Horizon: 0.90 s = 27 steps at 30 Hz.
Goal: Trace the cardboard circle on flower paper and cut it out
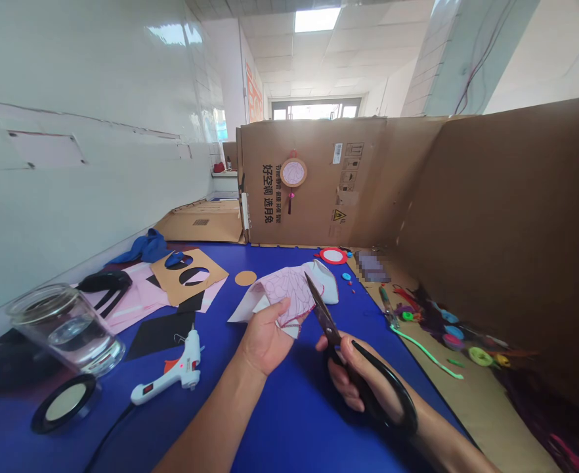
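Observation:
Near the middle of the blue table, my left hand (270,335) grips a pink patterned cloth (289,289) with its thumb on top. The cloth has dark web-like lines, a red stitched edge and white parts that spread out to both sides. My right hand (363,374) is wrapped round the black handles of a pair of scissors (331,328). The scissor blades point up and to the left, beside the right part of the cloth, and look nearly closed. Whether the blades touch the cloth, I cannot tell.
A white glue gun (174,371), a glass jar of water (80,335) and its lid (65,402) are at the left. Behind them lies cardboard with round holes (205,266). A cardboard disc (245,278) and red-rimmed round piece (333,255) lie farther back. Small craft pieces line the right.

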Tool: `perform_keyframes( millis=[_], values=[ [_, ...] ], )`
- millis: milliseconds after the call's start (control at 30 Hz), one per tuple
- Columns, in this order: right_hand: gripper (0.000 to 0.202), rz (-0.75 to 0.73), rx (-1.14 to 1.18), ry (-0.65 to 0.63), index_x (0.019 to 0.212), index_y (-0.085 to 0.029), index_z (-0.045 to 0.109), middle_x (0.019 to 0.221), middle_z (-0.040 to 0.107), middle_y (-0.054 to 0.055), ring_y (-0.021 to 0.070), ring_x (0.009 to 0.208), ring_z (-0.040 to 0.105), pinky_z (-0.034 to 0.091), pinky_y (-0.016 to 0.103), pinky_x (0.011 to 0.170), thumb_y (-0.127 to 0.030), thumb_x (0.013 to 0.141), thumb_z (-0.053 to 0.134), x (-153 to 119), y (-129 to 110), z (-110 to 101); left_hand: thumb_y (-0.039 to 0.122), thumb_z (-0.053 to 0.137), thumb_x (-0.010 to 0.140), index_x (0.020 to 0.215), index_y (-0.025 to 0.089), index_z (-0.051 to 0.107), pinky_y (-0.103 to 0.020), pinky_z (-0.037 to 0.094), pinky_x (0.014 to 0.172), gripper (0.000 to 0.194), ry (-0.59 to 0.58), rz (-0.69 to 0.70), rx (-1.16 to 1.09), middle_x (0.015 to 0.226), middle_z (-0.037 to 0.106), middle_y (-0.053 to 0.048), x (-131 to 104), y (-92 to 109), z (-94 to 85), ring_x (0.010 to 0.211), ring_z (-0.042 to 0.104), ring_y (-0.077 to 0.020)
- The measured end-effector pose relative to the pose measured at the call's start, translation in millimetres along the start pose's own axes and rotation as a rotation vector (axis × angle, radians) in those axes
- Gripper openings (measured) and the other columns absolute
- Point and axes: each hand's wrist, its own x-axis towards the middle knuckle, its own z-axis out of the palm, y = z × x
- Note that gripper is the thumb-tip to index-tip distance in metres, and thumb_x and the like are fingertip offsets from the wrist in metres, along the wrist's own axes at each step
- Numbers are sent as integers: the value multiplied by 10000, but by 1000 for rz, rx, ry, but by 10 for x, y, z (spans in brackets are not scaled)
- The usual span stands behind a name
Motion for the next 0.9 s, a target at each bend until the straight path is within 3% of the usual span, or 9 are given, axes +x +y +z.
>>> perform_keyframes(
  millis=[900],
  values=[
    [628, 15, -156, 52, 1118, -191, 643, 649, 441, -88, 67, 474, 291, 266, 189, 389, -794, 957, 713, -79, -160, 28, 10, 710, 861, 1529, 196, 661, -519, 527, 1235, 695, 14, -2, 30, 1390, 795, -153, 23, 1, -1, 1342, 735, -334]
  ],
)
